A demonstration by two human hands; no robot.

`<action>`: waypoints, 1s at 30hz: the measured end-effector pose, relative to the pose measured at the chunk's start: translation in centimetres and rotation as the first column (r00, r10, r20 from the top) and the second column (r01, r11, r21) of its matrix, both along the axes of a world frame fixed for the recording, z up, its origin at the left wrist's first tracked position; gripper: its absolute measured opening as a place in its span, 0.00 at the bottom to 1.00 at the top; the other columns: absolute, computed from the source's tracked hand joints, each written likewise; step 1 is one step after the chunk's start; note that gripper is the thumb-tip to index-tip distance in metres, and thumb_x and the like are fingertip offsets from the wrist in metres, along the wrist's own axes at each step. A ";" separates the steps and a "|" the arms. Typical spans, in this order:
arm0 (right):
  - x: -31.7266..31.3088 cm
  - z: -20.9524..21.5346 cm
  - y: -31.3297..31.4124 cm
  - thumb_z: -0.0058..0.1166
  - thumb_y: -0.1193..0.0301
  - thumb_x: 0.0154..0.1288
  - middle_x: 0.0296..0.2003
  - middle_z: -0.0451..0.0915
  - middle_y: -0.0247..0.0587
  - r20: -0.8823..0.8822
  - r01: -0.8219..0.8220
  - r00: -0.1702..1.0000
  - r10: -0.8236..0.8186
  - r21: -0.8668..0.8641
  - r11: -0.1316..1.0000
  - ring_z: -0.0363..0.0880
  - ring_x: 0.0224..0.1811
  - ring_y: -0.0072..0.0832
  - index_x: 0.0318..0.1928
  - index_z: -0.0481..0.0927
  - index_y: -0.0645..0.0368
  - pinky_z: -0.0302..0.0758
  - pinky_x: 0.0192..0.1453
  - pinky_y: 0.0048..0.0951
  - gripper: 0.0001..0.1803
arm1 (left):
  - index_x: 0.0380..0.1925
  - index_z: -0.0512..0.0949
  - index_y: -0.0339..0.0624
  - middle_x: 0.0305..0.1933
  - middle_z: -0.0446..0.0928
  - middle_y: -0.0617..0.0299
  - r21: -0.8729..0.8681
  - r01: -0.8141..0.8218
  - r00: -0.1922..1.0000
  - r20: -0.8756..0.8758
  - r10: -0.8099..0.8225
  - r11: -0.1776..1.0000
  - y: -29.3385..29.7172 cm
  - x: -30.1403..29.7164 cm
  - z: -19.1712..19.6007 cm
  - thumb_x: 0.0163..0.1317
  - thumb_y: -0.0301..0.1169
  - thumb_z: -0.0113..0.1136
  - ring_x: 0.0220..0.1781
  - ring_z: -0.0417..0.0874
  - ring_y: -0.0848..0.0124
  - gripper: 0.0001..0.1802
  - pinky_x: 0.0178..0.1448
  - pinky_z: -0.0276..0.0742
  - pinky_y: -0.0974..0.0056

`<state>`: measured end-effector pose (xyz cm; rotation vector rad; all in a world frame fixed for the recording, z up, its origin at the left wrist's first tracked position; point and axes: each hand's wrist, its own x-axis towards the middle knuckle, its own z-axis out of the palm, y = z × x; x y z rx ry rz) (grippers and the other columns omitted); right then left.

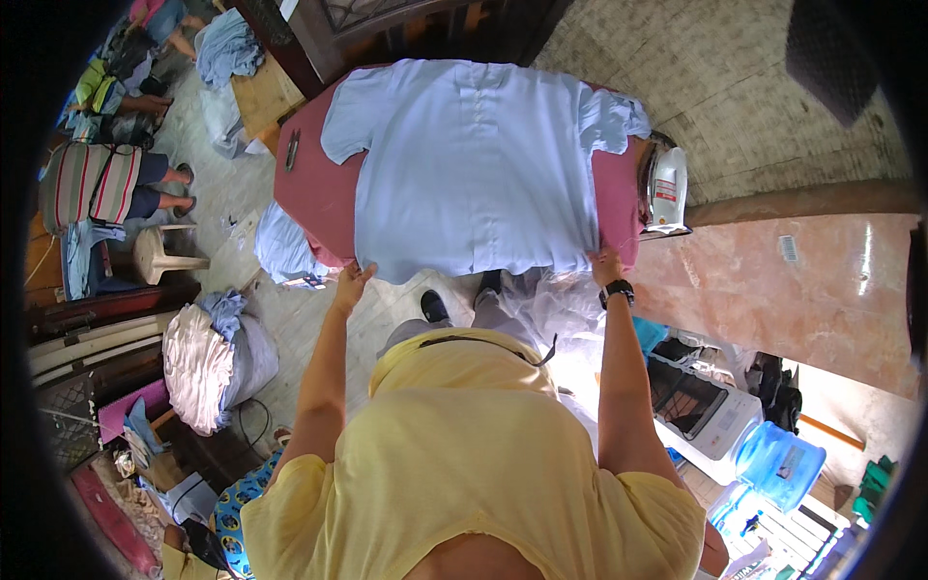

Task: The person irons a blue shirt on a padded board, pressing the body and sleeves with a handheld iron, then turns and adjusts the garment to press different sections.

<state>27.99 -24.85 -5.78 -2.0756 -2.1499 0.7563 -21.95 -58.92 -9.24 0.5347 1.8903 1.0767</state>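
A light blue short-sleeved shirt (474, 164) lies spread flat on a table with a dark pink cover (309, 188). My left hand (353, 280) is at the shirt's near left hem corner, fingers pinching or touching the cloth edge. My right hand (606, 263), with a black wristwatch, grips the near right hem corner at the table's edge. Both arms reach forward over my yellow shirt.
A white electric iron (667, 186) stands at the table's right end. A pile of whitish cloth (198, 362) and blue garments (285, 246) lie on the floor to the left, by a white stool (159, 253). People sit at far left. Blue water jugs (778, 464) stand at right.
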 end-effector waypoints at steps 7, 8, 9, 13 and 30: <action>6.6 2.7 -4.8 0.64 0.62 0.62 0.24 0.75 0.45 -0.201 0.117 0.978 -0.065 0.260 0.958 0.76 0.29 0.42 0.32 0.70 0.59 0.70 0.33 0.42 0.17 | 0.31 0.75 0.32 0.26 0.72 0.66 0.345 -0.110 0.928 -0.299 0.220 0.932 -7.5 2.6 1.7 0.64 0.32 0.65 0.32 0.67 0.73 0.14 0.40 0.68 0.64; 7.8 2.6 -6.6 0.64 0.62 0.61 0.24 0.75 0.46 -0.164 0.112 0.984 -0.069 0.274 0.955 0.76 0.28 0.43 0.31 0.69 0.59 0.69 0.33 0.43 0.18 | 0.30 0.75 0.32 0.26 0.72 0.65 0.266 -0.094 0.927 -0.328 0.182 0.959 -8.5 3.6 2.2 0.65 0.32 0.65 0.32 0.67 0.72 0.14 0.40 0.68 0.64; 9.0 2.4 -8.2 0.65 0.62 0.61 0.23 0.74 0.47 -0.130 0.106 0.989 -0.071 0.288 0.952 0.75 0.28 0.45 0.30 0.69 0.59 0.69 0.32 0.43 0.18 | 0.29 0.74 0.33 0.26 0.72 0.64 0.186 -0.081 0.923 -0.356 0.143 0.979 -9.7 4.5 3.0 0.65 0.32 0.65 0.32 0.67 0.71 0.14 0.40 0.68 0.63; 12.2 -1.9 -13.4 0.68 0.62 0.55 0.24 0.77 0.48 -0.051 0.190 0.982 -0.183 0.224 0.956 0.78 0.30 0.49 0.28 0.71 0.58 0.73 0.36 0.45 0.18 | 0.28 0.75 0.35 0.28 0.74 0.57 -0.051 -0.107 0.973 -0.211 0.094 0.993 -14.7 7.5 1.9 0.64 0.31 0.64 0.33 0.70 0.68 0.11 0.43 0.68 0.62; -28.8 7.5 9.3 0.59 0.78 0.58 0.43 0.78 0.46 -0.299 -0.533 0.580 0.758 0.564 0.631 0.75 0.48 0.49 0.45 0.76 0.57 0.71 0.53 0.47 0.14 | 0.52 0.73 0.45 0.56 0.74 0.54 0.010 0.453 0.446 -0.868 -0.217 0.891 26.3 -8.9 12.4 0.58 0.20 0.55 0.61 0.72 0.52 0.21 0.63 0.66 0.50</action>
